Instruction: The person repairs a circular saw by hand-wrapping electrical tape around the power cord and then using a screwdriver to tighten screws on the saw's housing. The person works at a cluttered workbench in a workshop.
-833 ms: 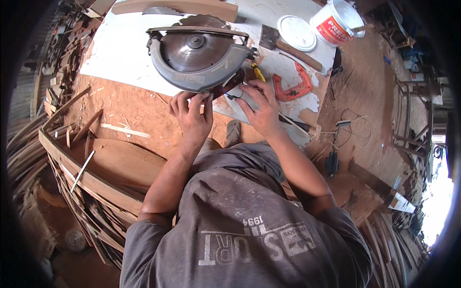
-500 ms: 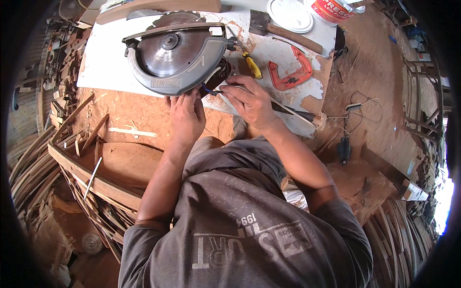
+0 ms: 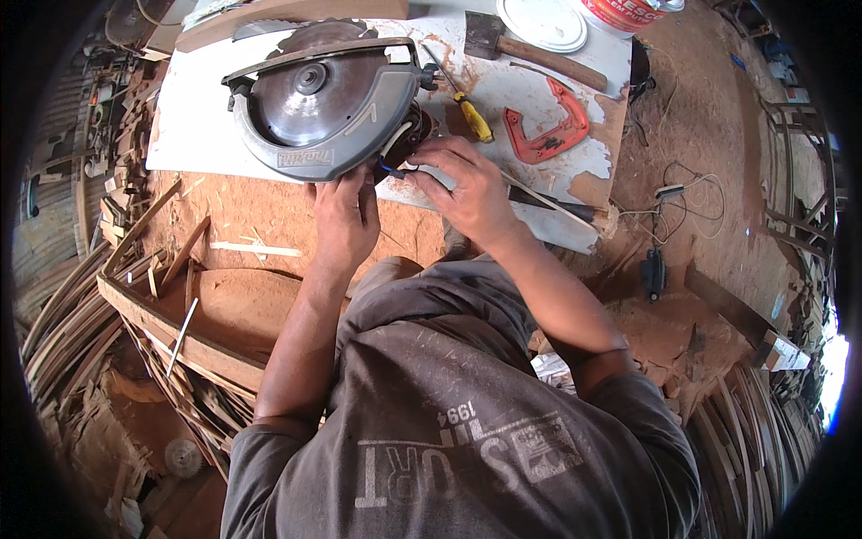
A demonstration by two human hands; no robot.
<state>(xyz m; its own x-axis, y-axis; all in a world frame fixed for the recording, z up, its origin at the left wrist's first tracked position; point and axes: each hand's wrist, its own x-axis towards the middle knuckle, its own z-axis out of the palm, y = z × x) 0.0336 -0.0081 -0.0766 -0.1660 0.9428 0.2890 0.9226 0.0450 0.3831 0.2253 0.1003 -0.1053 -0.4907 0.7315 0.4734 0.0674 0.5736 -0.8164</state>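
A circular saw [image 3: 346, 154] with a grey guard and a round blade [image 3: 310, 99] lies on its side on the white-topped table [image 3: 193, 135]. Its motor end is opened up, and blue and dark wires [image 3: 395, 171] come out there. My left hand [image 3: 346, 220] is closed at the saw's near edge, its fingertips partly hidden behind the housing. Close by on the right, my right hand [image 3: 467, 193] pinches the dark wire between thumb and fingers. Beyond that hand lie a yellow-handled screwdriver [image 3: 471, 117] and a red-orange handle cover [image 3: 552, 126].
A wooden-handled hammer [image 3: 548, 61], a white lid [image 3: 543, 22] and a red-and-white bucket [image 3: 624, 13] stand at the far right of the table. A tangled cord [image 3: 696, 202] lies on the dusty ground at right. Wood strips [image 3: 67, 305] and a curved wooden frame [image 3: 180, 337] fill the left.
Both hands stay at the saw's motor end with little movement. The right fingertips have shifted slightly along the wire, and the whole view has moved a little.
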